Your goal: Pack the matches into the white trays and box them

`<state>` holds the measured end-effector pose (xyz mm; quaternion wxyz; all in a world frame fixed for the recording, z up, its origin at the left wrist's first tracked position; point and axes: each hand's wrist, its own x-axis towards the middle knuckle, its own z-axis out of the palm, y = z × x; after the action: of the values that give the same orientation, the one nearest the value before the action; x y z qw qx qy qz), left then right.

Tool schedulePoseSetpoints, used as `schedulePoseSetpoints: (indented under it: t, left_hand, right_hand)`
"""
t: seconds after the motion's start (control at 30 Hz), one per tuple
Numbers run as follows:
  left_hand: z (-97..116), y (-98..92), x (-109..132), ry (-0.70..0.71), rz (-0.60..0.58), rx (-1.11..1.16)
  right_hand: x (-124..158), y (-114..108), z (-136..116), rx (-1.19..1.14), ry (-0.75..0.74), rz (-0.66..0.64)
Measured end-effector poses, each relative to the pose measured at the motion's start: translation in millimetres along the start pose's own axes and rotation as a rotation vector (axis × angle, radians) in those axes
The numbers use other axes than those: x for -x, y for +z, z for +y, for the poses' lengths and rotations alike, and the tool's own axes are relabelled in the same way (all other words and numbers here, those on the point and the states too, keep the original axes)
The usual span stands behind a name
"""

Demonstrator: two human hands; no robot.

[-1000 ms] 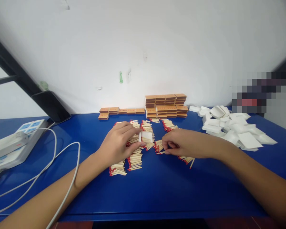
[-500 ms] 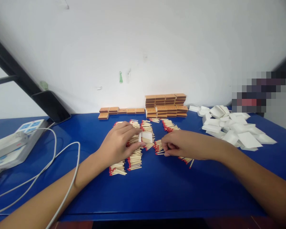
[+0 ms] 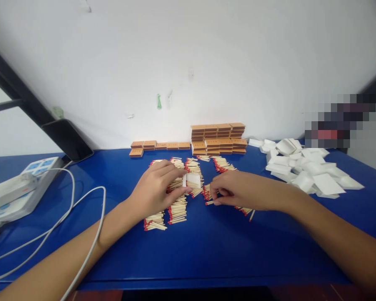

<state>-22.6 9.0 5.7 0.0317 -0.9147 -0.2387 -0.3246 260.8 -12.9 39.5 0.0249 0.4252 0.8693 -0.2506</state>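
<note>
Between the thumb and fingers of my left hand (image 3: 159,184) is a small white matchbox tray (image 3: 194,180) with some matches inside. My right hand (image 3: 228,189) is at the pile of red-tipped matches on the right, its thumb and forefinger pinched on a match (image 3: 209,202) near the pile's left edge. Its other fingers are curled and partly hidden. Rows of loose matches (image 3: 177,211) lie under and around my left hand, red heads mostly to the left. More matches (image 3: 223,164) spread behind my right hand.
Brown matchboxes (image 3: 217,144) are stacked against the wall, with a lower row of matchboxes (image 3: 166,146) to the left. White empty trays (image 3: 303,167) are heaped at the right. A power strip (image 3: 25,188) and a white cable (image 3: 102,209) crossing my left forearm are on the left.
My right hand has shifted slightly left over the matches. My left hand and the tray have stayed almost in place.
</note>
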Motion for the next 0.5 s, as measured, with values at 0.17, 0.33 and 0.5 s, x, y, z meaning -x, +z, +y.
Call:
schedulePoseSetpoints:
  t: [0.17,0.33,0.5]
  left_hand:
    - [1.1,-0.4,-0.4,-0.006,-0.016,-0.001]
    - [1.8,-0.4,-0.2,-0.002,-0.01,-0.001]
    - [5.8,0.6,-1.6,-0.008,-0.007,0.042]
  right_hand:
    - [-1.1,3.5,0.7,-0.015,0.01,-0.006]
    - [2.8,0.5,-0.5,-0.067,-0.033,0.049]
    - [-0.3,1.8,-8.5,-0.077,-0.058,0.41]
